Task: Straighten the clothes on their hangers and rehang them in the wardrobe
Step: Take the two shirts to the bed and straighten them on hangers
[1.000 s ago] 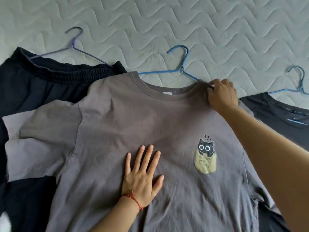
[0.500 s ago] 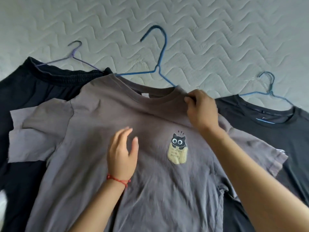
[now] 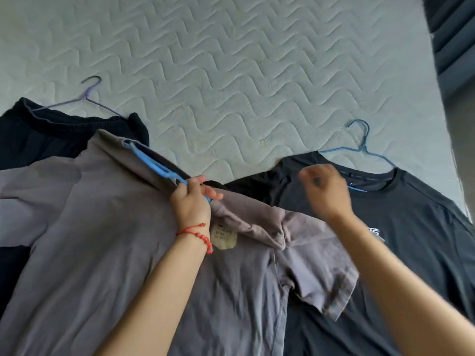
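A grey T-shirt [image 3: 97, 227] with a yellow pocket print lies on the bed, its right shoulder folded over and crumpled. My left hand [image 3: 191, 201], with a red bracelet on the wrist, grips the blue hanger [image 3: 151, 163] near its hook at the shirt's collar. The hanger's arm runs up-left under the fabric. My right hand [image 3: 325, 191] hovers blurred above the neighbouring dark T-shirt [image 3: 411, 227], fingers loosely curled and holding nothing.
The dark T-shirt sits on a blue wire hanger [image 3: 359, 147] at the right. A black garment [image 3: 51, 140] on a purple hanger [image 3: 90, 98] lies at the left. All rest on a quilted pale mattress [image 3: 231, 73]. A dark edge shows at the top right.
My left hand left the shirt's chest and took hold of the blue hanger. My right hand let go of the collar and moved right. The shirt's right shoulder has folded over.
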Available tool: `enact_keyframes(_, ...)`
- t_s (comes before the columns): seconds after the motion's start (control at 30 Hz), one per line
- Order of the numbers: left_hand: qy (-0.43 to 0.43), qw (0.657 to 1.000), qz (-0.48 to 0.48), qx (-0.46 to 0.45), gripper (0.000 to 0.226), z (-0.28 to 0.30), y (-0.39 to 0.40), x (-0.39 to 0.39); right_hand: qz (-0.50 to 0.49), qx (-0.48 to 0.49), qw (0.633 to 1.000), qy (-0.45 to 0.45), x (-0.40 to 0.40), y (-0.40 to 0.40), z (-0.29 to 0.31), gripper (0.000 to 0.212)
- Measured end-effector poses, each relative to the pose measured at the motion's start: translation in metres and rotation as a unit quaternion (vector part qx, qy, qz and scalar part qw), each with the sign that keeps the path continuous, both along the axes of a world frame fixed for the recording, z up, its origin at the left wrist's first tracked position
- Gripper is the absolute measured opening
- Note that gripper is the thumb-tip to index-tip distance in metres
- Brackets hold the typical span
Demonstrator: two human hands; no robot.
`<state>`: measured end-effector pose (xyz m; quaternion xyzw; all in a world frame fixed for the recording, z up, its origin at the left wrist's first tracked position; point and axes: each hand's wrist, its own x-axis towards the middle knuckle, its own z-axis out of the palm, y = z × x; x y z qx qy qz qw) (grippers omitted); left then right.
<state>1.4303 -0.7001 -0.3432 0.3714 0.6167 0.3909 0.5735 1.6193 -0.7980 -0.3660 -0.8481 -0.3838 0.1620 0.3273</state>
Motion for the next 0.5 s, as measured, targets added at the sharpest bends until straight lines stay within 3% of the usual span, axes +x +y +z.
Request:
enact_keyframes(0.1, 0.036, 0.999, 0.003, 0.01, 0.035, -0.014, -0.009, -0.008, -0.125, -0.093, 0.987, -0.033, 0.076, -0.016, -0.019, 0.03)
enact_keyframes(0.17, 0.044, 0.999, 0.017, 0.015, 0.035, -0.019, -0.013, -0.013, -0.156, -0.155, 0.974, -0.043, 0.109, -0.027, -0.032, 0.037)
enact_keyframes(0.3, 0.04, 0.999, 0.025, 0.022, 0.036, -0.024, -0.015, -0.019, -0.138, -0.237, 0.958, -0.086, 0.144, -0.047, -0.051, 0.046)
enact_keyframes(0.5, 0.005, 0.999, 0.02, 0.036, 0.034, -0.021, -0.014, -0.015, -0.131, -0.243, 0.954, -0.119, 0.156, -0.054, -0.066, 0.047)
